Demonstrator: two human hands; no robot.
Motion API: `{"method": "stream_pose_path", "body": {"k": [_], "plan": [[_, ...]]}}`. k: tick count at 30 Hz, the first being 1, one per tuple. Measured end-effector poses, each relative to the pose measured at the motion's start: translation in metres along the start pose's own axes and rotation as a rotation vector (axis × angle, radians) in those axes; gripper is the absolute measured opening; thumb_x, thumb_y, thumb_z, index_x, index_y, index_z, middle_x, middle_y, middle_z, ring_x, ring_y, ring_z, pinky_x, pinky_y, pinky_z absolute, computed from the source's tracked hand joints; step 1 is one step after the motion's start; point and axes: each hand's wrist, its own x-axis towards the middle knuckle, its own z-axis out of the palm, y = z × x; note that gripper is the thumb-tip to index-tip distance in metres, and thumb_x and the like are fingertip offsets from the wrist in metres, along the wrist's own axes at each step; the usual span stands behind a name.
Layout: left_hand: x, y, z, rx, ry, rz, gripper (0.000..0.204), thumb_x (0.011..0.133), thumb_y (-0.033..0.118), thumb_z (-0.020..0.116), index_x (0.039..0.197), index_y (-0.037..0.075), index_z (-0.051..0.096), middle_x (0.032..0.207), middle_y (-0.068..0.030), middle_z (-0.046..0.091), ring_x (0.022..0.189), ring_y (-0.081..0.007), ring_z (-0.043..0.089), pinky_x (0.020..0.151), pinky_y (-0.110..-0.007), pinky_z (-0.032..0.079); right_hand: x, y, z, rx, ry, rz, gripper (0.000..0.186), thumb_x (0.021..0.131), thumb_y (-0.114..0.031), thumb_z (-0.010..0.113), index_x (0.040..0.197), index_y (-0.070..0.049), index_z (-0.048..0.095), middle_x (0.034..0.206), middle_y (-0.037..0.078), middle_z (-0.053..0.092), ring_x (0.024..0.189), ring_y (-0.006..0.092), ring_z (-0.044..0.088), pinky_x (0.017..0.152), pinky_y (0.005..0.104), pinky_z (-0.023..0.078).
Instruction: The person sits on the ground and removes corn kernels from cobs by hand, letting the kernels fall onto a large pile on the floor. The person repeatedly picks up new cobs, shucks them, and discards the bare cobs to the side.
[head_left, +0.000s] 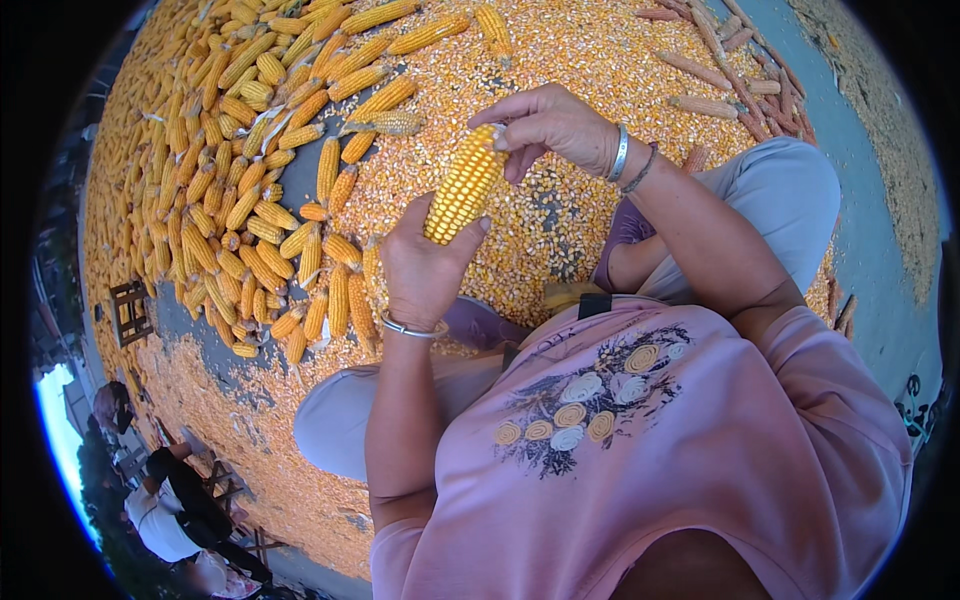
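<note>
A yellow corn cob (462,186), full of kernels, is held slanted in front of me. My left hand (425,265) grips its lower end, with a bangle on the wrist. My right hand (548,128) closes on its upper tip with thumb and fingers; that wrist wears bracelets. Below the cob lies a wide spread of loose yellow kernels (560,60) on the ground. I sit with my knees bent, in grey trousers and a pink top.
A big heap of whole yellow cobs (240,170) fills the left side. Bare stripped cobs (720,60) lie at the upper right on grey pavement (870,230). Other people (175,500) sit at the lower left, near a small wooden stool (130,310).
</note>
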Motion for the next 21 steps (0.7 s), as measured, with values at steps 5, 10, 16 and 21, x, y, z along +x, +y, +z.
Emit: {"method": "stream_pose_path", "body": {"k": [5, 10, 16, 21], "plan": [[0.001, -0.003, -0.003, 0.252, 0.065, 0.153, 0.048, 0.073, 0.022, 0.084, 0.107, -0.005, 0.065, 0.083, -0.0153, 0.072, 0.071, -0.0211, 0.071, 0.067, -0.032, 0.055, 0.003, 0.006, 0.002, -0.052, 0.007, -0.024, 0.039, 0.083, -0.005, 0.06, 0.12, 0.008, 0.062, 0.088, 0.016, 0.071, 0.066, 0.0202, 0.072, 0.062, 0.0307, 0.062], [0.0, -0.014, 0.003, 0.359, 0.114, 0.241, 0.051, 0.068, 0.027, 0.083, 0.105, -0.002, 0.065, 0.09, -0.0205, 0.068, 0.077, -0.0357, 0.069, 0.067, -0.043, 0.056, 0.01, 0.03, 0.011, -0.095, 0.111, -0.066, 0.031, 0.082, -0.005, 0.058, 0.109, 0.008, 0.064, 0.085, 0.014, 0.07, 0.061, 0.0197, 0.07, 0.053, 0.0288, 0.059], [-0.001, -0.009, 0.006, 0.437, 0.109, 0.239, 0.05, 0.067, 0.027, 0.082, 0.104, -0.002, 0.064, 0.087, -0.0207, 0.067, 0.074, -0.0384, 0.067, 0.066, -0.045, 0.055, 0.01, 0.041, 0.015, -0.123, 0.189, -0.073, 0.028, 0.083, -0.005, 0.057, 0.107, 0.007, 0.064, 0.083, 0.014, 0.069, 0.055, 0.0171, 0.067, 0.049, 0.0286, 0.057], [0.0, -0.007, 0.005, 0.388, 0.057, 0.184, 0.042, 0.068, 0.026, 0.081, 0.095, -0.002, 0.064, 0.082, -0.0211, 0.067, 0.072, -0.0375, 0.067, 0.065, -0.045, 0.055, 0.008, 0.04, 0.015, -0.18, 0.161, -0.029, 0.03, 0.083, -0.004, 0.056, 0.111, 0.006, 0.063, 0.084, 0.012, 0.068, 0.056, 0.0145, 0.066, 0.049, 0.0265, 0.056]]}}
